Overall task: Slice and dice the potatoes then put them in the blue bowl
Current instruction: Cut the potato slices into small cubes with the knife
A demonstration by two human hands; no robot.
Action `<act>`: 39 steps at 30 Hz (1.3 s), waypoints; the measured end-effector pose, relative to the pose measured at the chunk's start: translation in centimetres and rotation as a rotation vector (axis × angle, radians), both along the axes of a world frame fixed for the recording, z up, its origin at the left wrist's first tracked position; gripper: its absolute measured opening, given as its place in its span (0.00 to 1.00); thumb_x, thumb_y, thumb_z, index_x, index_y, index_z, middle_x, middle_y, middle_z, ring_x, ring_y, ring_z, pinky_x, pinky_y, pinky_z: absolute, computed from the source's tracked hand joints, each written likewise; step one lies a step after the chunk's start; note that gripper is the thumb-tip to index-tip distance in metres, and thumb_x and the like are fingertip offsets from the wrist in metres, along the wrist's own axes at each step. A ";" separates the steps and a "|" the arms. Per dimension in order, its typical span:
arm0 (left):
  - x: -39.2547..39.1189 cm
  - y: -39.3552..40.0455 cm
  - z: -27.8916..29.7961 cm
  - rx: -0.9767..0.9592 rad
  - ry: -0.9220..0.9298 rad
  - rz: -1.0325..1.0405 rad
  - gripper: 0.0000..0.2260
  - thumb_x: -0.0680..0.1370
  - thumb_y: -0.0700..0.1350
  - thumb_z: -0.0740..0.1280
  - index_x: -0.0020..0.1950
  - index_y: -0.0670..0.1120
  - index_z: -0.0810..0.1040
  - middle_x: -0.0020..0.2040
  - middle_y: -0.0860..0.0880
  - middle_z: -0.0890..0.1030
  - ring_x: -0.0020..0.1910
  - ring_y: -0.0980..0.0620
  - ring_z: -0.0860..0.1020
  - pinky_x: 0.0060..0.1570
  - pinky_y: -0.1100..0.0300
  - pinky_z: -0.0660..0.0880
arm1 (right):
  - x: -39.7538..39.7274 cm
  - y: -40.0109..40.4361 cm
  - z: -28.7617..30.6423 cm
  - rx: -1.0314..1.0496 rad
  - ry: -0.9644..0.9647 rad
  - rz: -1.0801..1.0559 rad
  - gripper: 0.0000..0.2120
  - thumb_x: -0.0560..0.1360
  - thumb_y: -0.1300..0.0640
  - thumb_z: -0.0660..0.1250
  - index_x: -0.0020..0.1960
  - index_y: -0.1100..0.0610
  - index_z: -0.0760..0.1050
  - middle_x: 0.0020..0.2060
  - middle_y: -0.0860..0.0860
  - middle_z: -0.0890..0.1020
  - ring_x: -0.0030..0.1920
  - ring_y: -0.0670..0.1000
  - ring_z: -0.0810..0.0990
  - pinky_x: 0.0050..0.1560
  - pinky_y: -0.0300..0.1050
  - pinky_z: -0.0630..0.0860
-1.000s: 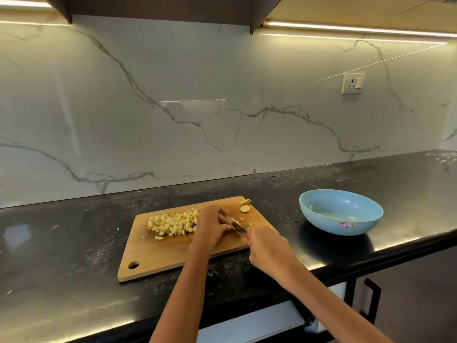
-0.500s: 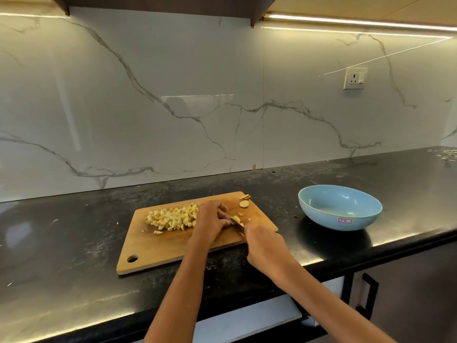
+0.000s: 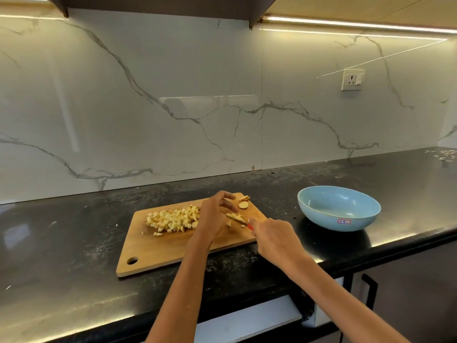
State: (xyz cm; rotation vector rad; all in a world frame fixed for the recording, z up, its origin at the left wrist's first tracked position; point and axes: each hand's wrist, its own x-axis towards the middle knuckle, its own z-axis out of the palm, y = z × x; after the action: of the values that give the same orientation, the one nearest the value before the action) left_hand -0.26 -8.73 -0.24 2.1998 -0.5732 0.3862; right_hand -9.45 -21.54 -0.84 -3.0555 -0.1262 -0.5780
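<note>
A wooden cutting board (image 3: 158, 253) lies on the black counter. A pile of diced potato (image 3: 173, 219) covers its far left part. A few freshly cut pieces (image 3: 235, 217) lie beside the knife blade (image 3: 238, 221). Two potato slices (image 3: 243, 205) sit at the board's far right corner. My right hand (image 3: 274, 240) grips the red-handled knife, blade pointing left over the board. My left hand (image 3: 215, 214) hovers above the cut pieces with fingers spread and loosely bent, holding nothing. The empty blue bowl (image 3: 338, 207) stands on the counter to the right of the board.
A marble backsplash runs behind the counter, with a wall socket (image 3: 352, 79) at the upper right. Scraps (image 3: 445, 154) lie at the counter's far right. A cabinet handle (image 3: 369, 290) shows below the counter edge at the right.
My left hand has lifted off the potato piece it was holding down and its fingers have spread. The knife has drawn back slightly, leaving cut pieces on the board.
</note>
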 end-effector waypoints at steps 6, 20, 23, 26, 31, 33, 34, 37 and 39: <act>0.8 0.3 -0.7 0.095 -0.015 0.026 0.22 0.70 0.31 0.69 0.62 0.45 0.73 0.47 0.50 0.83 0.53 0.53 0.78 0.62 0.55 0.72 | -0.3 0.0 -0.1 -0.019 -0.068 0.036 0.09 0.80 0.54 0.61 0.59 0.53 0.72 0.46 0.51 0.80 0.44 0.49 0.80 0.39 0.38 0.67; 0.3 -0.2 -0.4 0.021 -0.086 -0.111 0.31 0.67 0.23 0.61 0.65 0.47 0.72 0.42 0.56 0.81 0.52 0.54 0.78 0.62 0.52 0.71 | -0.4 -0.9 -0.2 -0.072 -0.104 0.020 0.10 0.81 0.56 0.59 0.61 0.53 0.70 0.44 0.51 0.80 0.43 0.49 0.80 0.39 0.39 0.68; 0.3 -0.3 -0.6 0.167 -0.064 -0.191 0.30 0.68 0.25 0.62 0.66 0.49 0.71 0.44 0.54 0.83 0.56 0.54 0.77 0.66 0.51 0.67 | -0.4 -0.8 -0.2 -0.080 -0.111 0.024 0.10 0.80 0.56 0.59 0.60 0.54 0.71 0.44 0.51 0.80 0.43 0.49 0.80 0.39 0.39 0.68; 1.4 0.2 -1.2 0.333 -0.120 -0.044 0.29 0.71 0.33 0.67 0.68 0.52 0.68 0.51 0.56 0.82 0.63 0.52 0.72 0.68 0.48 0.63 | -0.5 -0.8 -0.2 -0.075 -0.130 0.025 0.10 0.81 0.55 0.58 0.61 0.54 0.70 0.45 0.51 0.80 0.43 0.49 0.80 0.38 0.38 0.66; 1.0 -0.2 -1.1 0.028 -0.157 -0.085 0.31 0.69 0.25 0.61 0.68 0.48 0.68 0.50 0.52 0.83 0.55 0.51 0.77 0.60 0.50 0.72 | -0.7 -1.1 0.0 -0.090 -0.136 0.013 0.11 0.81 0.55 0.58 0.62 0.53 0.71 0.45 0.51 0.81 0.43 0.49 0.81 0.38 0.38 0.66; 1.1 0.1 -1.1 -0.094 -0.233 0.007 0.28 0.70 0.25 0.60 0.67 0.45 0.69 0.50 0.49 0.82 0.48 0.50 0.77 0.52 0.54 0.75 | -0.7 -1.4 0.2 -0.091 -0.146 -0.014 0.11 0.81 0.55 0.58 0.62 0.54 0.71 0.45 0.51 0.81 0.44 0.50 0.81 0.38 0.39 0.66; 1.3 0.3 -1.0 -0.145 -0.243 0.067 0.27 0.71 0.25 0.60 0.67 0.44 0.69 0.50 0.48 0.82 0.48 0.50 0.76 0.50 0.56 0.74 | -0.7 -1.6 0.3 -0.083 -0.155 -0.029 0.12 0.81 0.54 0.57 0.62 0.54 0.72 0.45 0.52 0.81 0.45 0.50 0.81 0.38 0.39 0.66; 1.6 0.6 -1.0 -0.204 -0.165 0.112 0.22 0.75 0.28 0.60 0.67 0.43 0.69 0.53 0.47 0.80 0.52 0.53 0.76 0.47 0.68 0.71 | -0.7 -1.9 0.6 -0.057 -0.159 -0.048 0.13 0.82 0.52 0.55 0.62 0.54 0.73 0.46 0.52 0.81 0.45 0.51 0.81 0.40 0.40 0.69; 1.7 0.3 -1.1 -0.162 -0.166 0.064 0.20 0.77 0.30 0.59 0.68 0.42 0.68 0.53 0.47 0.81 0.47 0.55 0.76 0.41 0.73 0.69 | -0.8 -1.8 0.7 -0.050 -0.146 -0.039 0.14 0.82 0.52 0.54 0.62 0.55 0.72 0.46 0.52 0.81 0.46 0.51 0.81 0.40 0.40 0.69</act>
State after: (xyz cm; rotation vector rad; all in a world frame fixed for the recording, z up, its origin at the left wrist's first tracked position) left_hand 1.40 -8.48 -1.35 2.0462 -0.5416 0.6312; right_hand -10.22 -23.39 -0.15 -3.0681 -0.0852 -0.8125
